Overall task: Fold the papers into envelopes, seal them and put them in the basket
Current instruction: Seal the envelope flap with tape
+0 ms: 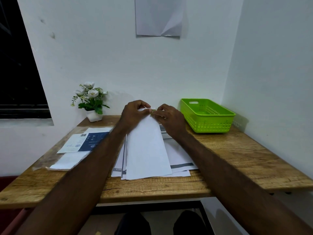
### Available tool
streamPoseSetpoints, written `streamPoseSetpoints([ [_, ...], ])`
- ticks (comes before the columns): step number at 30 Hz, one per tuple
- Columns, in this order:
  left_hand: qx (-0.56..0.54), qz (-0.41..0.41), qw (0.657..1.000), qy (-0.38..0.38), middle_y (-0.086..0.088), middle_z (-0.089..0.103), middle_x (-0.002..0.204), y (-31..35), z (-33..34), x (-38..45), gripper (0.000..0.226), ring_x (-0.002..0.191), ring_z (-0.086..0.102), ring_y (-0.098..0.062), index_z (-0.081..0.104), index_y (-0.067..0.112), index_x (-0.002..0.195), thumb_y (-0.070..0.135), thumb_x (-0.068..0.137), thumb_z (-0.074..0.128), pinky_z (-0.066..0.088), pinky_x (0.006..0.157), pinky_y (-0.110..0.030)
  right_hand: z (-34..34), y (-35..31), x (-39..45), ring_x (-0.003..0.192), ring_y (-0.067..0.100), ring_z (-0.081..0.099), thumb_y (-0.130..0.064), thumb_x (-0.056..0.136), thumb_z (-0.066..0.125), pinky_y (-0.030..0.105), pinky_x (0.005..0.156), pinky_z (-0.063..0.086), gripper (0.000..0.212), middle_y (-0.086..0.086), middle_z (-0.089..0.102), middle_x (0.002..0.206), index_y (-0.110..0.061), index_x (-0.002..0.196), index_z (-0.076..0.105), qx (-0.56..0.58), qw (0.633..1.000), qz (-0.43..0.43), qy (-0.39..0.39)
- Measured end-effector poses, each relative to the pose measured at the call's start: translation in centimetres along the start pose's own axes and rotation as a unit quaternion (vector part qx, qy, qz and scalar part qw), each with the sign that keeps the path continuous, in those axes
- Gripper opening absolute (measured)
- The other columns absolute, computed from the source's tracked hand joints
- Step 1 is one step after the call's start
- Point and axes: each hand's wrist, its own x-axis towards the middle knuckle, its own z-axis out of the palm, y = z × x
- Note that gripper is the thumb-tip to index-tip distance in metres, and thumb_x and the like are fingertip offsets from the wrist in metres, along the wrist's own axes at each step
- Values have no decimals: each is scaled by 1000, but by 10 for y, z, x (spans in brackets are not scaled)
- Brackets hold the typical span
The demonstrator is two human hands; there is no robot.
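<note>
A long white folded paper [147,150] lies lengthwise on a stack of printed sheets [179,158] in the middle of the wooden table [237,158]. My left hand [133,114] pinches the paper's far end from the left. My right hand [169,117] pinches the same end from the right, fingertips meeting the left hand's over a small pale strip, perhaps tape. The green plastic basket [206,116] stands at the back right of the table, a little right of my right hand, and looks empty.
A white pot of artificial flowers [92,102] stands at the back left. A blue and white packet [84,141] and a clear plastic sleeve with white sheets [67,161] lie on the left. A paper sheet [159,16] hangs on the wall.
</note>
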Motion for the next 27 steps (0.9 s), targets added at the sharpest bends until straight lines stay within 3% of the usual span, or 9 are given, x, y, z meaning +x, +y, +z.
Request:
streamPoseSetpoints([
  [5, -2, -6, 1000, -4, 11, 76, 90, 1, 0, 0, 12, 84, 66, -1, 77, 23, 93, 29, 84, 83, 51, 79, -23, 0, 1, 0, 91, 21, 65, -33, 95, 66, 32, 61, 41, 18, -8, 71, 101, -38, 108, 79, -12, 1000, -17, -4],
  [15, 17, 6, 1000, 1, 10, 75, 92, 4, 0, 0, 13, 82, 65, 5, 77, 17, 95, 24, 85, 82, 46, 73, -7, 2, 1, 0, 88, 21, 67, -32, 93, 70, 31, 61, 41, 13, -6, 72, 96, -33, 97, 81, -12, 1000, -4, 19],
  [27, 10, -3, 1000, 2, 12, 74, 89, 3, 0, 0, 12, 76, 62, 12, 77, 16, 94, 23, 85, 82, 43, 69, -4, 1, 5, 1, 91, 16, 65, -31, 89, 72, 30, 72, 45, 11, -8, 73, 97, -30, 93, 83, 34, 998, 40, -23],
])
